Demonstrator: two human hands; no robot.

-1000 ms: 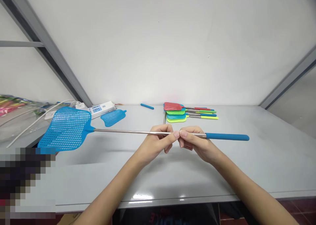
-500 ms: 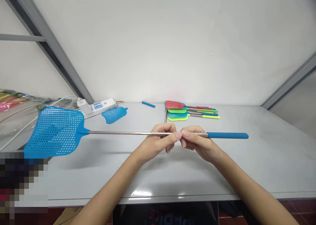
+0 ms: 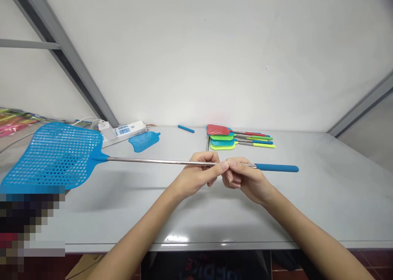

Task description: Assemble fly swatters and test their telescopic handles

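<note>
From afar, my left hand (image 3: 198, 177) and right hand (image 3: 250, 181) pinch the metal rod (image 3: 147, 161); mesh head (image 3: 58, 155) at nine o'clock, blue handle (image 3: 277, 168) at three.

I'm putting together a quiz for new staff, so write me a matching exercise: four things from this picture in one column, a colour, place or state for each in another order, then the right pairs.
Things
1. Power strip
2. Rod
3. Swatter pile
4. Loose tube

Descriptions
A. Silver, pinched by the left hand and right hand
B. Blue all over, lying between the power strip and the swatter pile
C. White, with blue socket panels
D. Mixed colours, red and green among them

Pairs: 1-C, 2-A, 3-D, 4-B
</note>
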